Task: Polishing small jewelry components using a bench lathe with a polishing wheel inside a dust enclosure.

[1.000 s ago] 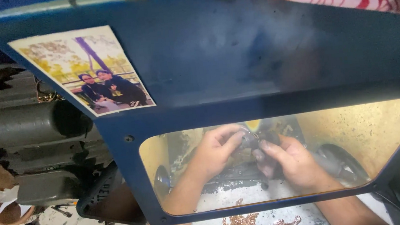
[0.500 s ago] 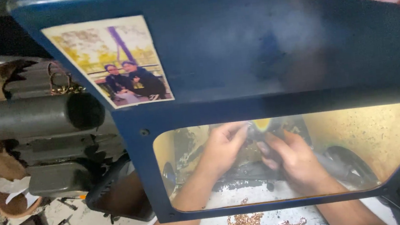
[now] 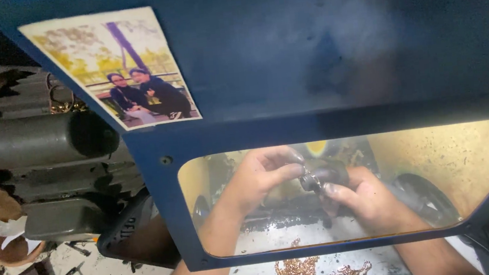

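Through the yellow-tinted window [image 3: 468, 164] of a blue metal hood [image 3: 307, 47], I see both my hands inside the enclosure. My left hand [image 3: 260, 175] pinches a small dark round piece [image 3: 315, 179] from the left with fingers and thumb. My right hand [image 3: 365, 199] grips the same dark piece from below and the right. The piece sits against a dark rounded wheel-like part [image 3: 334, 170]; the exact contact is blurred by the window.
A photo print of two people [image 3: 115, 69] is stuck on the hood. Left stands a dark machine with a cylinder [image 3: 35, 141] and gears. Gold-coloured chain heaps [image 3: 296, 270] lie on the white bench below, with small tools [image 3: 78, 273] and a brown bowl [image 3: 10, 250].
The view has shifted slightly, so the hood and photo sit a little further right. My hands stay together inside the window, still working the small dark piece.
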